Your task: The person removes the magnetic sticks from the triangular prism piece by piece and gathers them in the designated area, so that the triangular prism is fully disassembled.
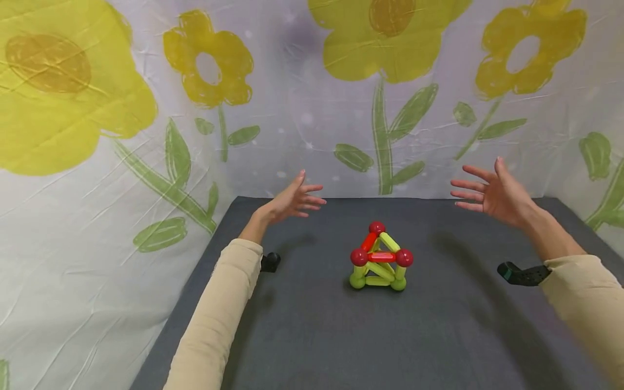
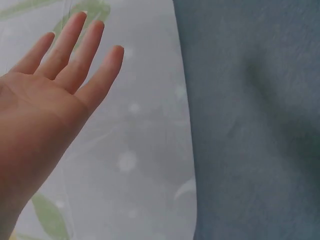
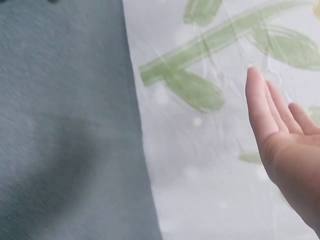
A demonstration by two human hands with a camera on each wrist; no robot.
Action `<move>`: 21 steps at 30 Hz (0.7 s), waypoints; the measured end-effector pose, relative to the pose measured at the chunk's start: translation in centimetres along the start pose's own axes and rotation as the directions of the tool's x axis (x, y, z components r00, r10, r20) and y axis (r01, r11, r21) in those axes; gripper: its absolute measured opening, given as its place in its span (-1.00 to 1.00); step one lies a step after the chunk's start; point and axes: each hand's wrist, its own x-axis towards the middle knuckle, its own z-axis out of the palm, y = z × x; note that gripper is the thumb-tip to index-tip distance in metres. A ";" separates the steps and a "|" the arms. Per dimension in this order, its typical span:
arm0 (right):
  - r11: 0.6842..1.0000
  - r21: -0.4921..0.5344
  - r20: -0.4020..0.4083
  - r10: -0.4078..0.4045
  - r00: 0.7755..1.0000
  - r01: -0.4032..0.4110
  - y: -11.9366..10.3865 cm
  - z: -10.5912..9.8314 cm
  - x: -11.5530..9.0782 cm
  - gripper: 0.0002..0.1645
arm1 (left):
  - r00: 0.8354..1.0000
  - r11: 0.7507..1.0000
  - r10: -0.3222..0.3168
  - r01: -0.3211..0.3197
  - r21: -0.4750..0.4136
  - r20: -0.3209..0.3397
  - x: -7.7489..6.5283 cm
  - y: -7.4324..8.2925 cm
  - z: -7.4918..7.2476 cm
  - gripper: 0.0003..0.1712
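Note:
A small frame of magnetic rods and balls [image 1: 382, 257] stands on the dark grey table. Its upper balls are red and its lower ones green, joined by red and yellow-green rods. My left hand [image 1: 294, 201] hovers to its left with fingers spread, holding nothing. On the other side my right hand [image 1: 504, 196] is raised, palm turned inward and fingers extended, also holding nothing. Both hands are well apart from the frame. The left wrist view shows the left hand [image 2: 55, 90] with straight fingers, and the right wrist view shows the right hand [image 3: 285, 135] likewise.
Behind the table [image 1: 312, 336] hangs a white cloth [image 1: 302, 108] printed with yellow flowers and green leaves, continuing along the left and right sides. A black wrist device [image 1: 524, 274] sits at the right sleeve, another [image 1: 270, 262] at the left. Arm shadows fall across the tabletop.

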 end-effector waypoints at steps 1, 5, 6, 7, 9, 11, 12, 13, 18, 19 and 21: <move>0.999 0.052 0.034 0.012 0.999 -0.014 0.4 -0.1 0.0 -0.14 | 1.000 1.000 0.000 0.000 -0.003 0.010 0.1 -0.2 0.3 -0.10; 0.976 0.201 0.156 0.051 0.986 -0.083 2.2 -0.3 0.1 -0.23 | 0.999 1.000 -0.009 0.008 0.005 0.043 0.3 -1.0 1.5 -0.11; 0.973 0.210 0.176 0.059 0.983 -0.096 2.6 -0.4 0.1 -0.22 | 0.999 1.000 -0.011 0.011 0.007 0.048 0.4 -1.2 1.8 -0.11; 0.971 0.211 0.194 0.067 0.979 -0.108 3.1 -0.5 0.1 -0.20 | 0.999 1.000 -0.013 0.013 0.010 0.052 0.4 -1.5 2.1 -0.10; 0.968 0.214 0.225 0.081 0.971 -0.131 4.0 -0.6 0.1 -0.17 | 0.998 1.000 -0.013 0.012 0.011 0.069 0.5 -2.1 2.7 -0.09; 0.965 0.216 0.246 0.092 0.965 -0.147 4.9 -0.7 0.1 -0.15 | 0.996 1.000 -0.008 0.007 0.009 0.084 0.6 -2.7 3.2 -0.08; 0.963 0.221 0.252 0.096 0.963 -0.154 5.3 -0.8 0.1 -0.14 | 0.996 1.000 -0.007 0.006 0.005 0.092 0.7 -2.9 3.5 -0.07; 0.959 0.233 0.263 0.100 0.960 -0.164 5.7 -0.8 0.1 -0.13 | 0.995 1.000 -0.007 0.007 0.000 0.101 0.7 -3.1 3.8 -0.07; 0.949 0.260 0.292 0.099 0.951 -0.178 7.3 -0.9 0.1 -0.14 | 0.992 1.000 -0.018 0.020 -0.016 0.128 0.9 -3.8 5.0 -0.08; 0.946 0.269 0.296 0.101 0.950 -0.184 7.6 -0.8 0.1 -0.14 | 0.991 1.000 -0.019 0.021 -0.015 0.134 0.9 -3.9 5.3 -0.08; 0.941 0.279 0.304 0.103 0.947 -0.192 8.3 -0.7 0.2 -0.14 | 0.990 1.000 -0.021 0.022 -0.005 0.140 0.9 -4.1 5.8 -0.09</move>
